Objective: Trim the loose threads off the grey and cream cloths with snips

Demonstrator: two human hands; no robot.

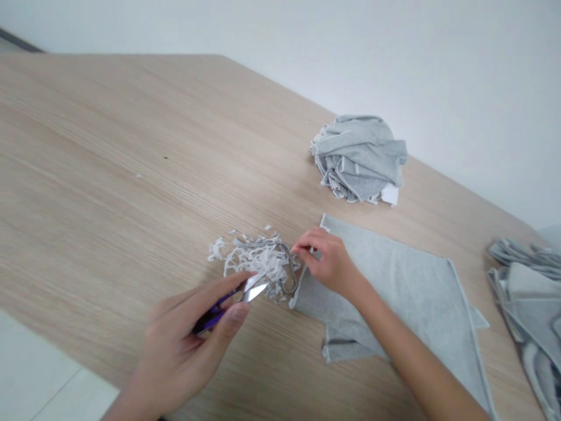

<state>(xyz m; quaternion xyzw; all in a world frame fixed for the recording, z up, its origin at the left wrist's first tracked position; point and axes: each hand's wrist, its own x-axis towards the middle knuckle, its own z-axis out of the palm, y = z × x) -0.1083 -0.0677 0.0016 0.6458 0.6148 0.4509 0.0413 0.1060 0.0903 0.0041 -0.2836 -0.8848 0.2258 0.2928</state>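
Observation:
Purple-handled thread snips (pixel 255 287) sit in my left hand (pixel 188 345), whose fingers are wrapped round them. The blades are parted a little and point at a pile of white and grey thread scraps (pixel 267 262). My right hand (pixel 326 257) is closed in a pinch just past the left edge of a flat grey cloth (pixel 394 280). Whatever is between those fingertips is too small to make out. Part of the cloth lies hidden under my right forearm, and another grey cloth piece (pixel 350 342) shows from beneath it.
Behind the flat cloth, a crumpled heap of grey cloths (pixel 362 155) rests near the far table edge. More grey cloths (pixel 532 304) are piled at the right. A wooden table (pixel 109 193) carries everything, with a white wall (pixel 394 52) beyond it.

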